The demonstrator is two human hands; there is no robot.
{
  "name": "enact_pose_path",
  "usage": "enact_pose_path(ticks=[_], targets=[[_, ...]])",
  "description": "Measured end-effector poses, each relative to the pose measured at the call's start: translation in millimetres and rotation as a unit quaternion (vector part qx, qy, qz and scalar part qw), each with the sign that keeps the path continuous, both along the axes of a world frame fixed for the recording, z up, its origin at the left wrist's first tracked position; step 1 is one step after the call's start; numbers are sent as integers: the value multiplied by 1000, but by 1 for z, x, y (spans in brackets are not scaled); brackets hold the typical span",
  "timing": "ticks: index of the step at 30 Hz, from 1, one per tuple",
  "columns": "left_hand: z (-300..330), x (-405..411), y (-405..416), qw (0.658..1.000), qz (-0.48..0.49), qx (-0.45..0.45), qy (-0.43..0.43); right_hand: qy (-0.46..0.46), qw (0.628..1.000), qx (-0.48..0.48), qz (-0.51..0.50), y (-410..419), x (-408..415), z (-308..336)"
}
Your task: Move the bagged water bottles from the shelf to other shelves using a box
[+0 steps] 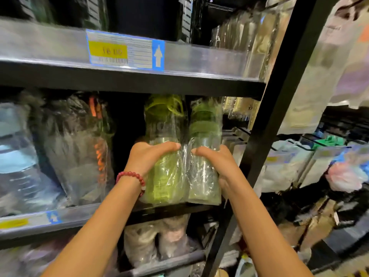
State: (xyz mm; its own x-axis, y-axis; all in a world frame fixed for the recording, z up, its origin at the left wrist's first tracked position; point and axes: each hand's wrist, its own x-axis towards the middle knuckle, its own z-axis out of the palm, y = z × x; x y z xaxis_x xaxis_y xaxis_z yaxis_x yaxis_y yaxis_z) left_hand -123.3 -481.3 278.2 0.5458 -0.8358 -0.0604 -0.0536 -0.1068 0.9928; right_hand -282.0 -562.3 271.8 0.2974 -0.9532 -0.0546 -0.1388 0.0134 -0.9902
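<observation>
Two green water bottles in clear plastic bags stand side by side at the right end of the middle shelf (83,216). My left hand (148,155), with a red bead bracelet on its wrist, grips the left bagged bottle (164,176) around its body. My right hand (216,162) grips the right bagged bottle (203,182) the same way. The two bottles touch each other, and their bases sit near the shelf's front edge. No box is in view.
More bagged bottles, one dark with orange marks (79,148) and one pale blue (18,156), stand left on the same shelf. An upper shelf with a price label (125,50) hangs close above. A black upright post (265,124) stands right. Bagged goods fill the lower shelf (157,240).
</observation>
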Motion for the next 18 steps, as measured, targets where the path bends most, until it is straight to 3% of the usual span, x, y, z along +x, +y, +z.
enact_pose_path(ticks=[6, 9, 12, 18], targets=[[-4, 16, -24, 994, 92, -7, 58, -113, 992, 46, 7, -38, 22, 4], [-8, 21, -40, 992, 122, -39, 9, -165, 985, 52, 0, -42, 29, 1], [-14, 22, -47, 983, 149, -73, -73, -156, 987, 5, -22, -40, 37, -11], [-45, 13, -37, 965, 193, -133, -120, -84, 987, -134, -27, -32, 41, -39]])
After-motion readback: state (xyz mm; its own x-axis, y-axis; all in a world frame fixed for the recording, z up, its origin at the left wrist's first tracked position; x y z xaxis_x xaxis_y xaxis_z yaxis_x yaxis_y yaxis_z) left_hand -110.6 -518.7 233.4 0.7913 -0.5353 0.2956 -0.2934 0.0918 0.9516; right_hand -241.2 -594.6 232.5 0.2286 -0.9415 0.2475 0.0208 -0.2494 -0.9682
